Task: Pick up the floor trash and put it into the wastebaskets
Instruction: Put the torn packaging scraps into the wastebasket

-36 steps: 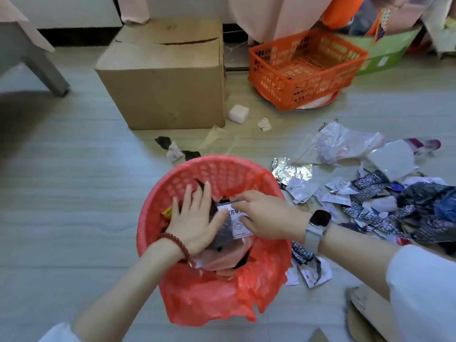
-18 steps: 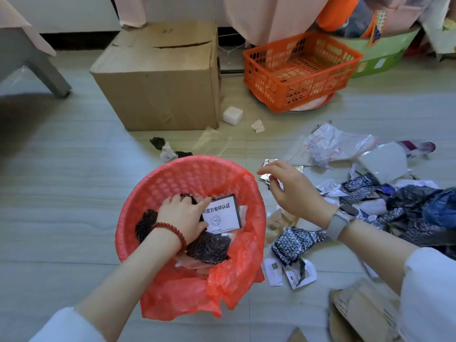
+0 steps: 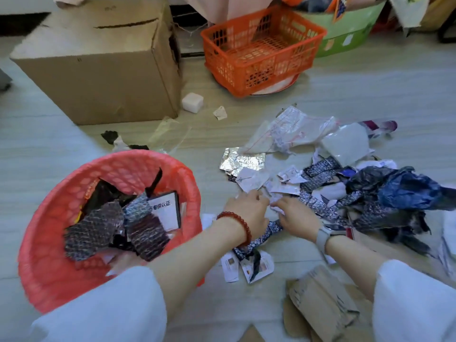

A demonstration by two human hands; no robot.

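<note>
Red plastic wastebasket (image 3: 44, 243) stands on the floor (image 3: 49, 149) at lower left, lined with a red bag and partly filled with dark patterned wrappers (image 3: 96, 228) and a white card with printed characters (image 3: 165, 211). Floor trash (image 3: 320, 183) lies in a loose heap to the right of the wastebasket: crumpled foil (image 3: 243, 161), clear plastic bags (image 3: 291, 132), torn paper and a dark blue bag (image 3: 404, 188). Both hands rest at the near edge of this heap, side by side. Left hand (image 3: 246, 213), with a red bead bracelet at the wrist, has fingers curled onto paper scraps. Right hand (image 3: 296, 218), with a watch at the wrist, has fingers bent on a crumpled white scrap (image 3: 277, 202); a firm grasp cannot be confirmed for either hand. Behind stand a cardboard box (image 3: 98, 77) and an orange basket (image 3: 261, 50).
</note>
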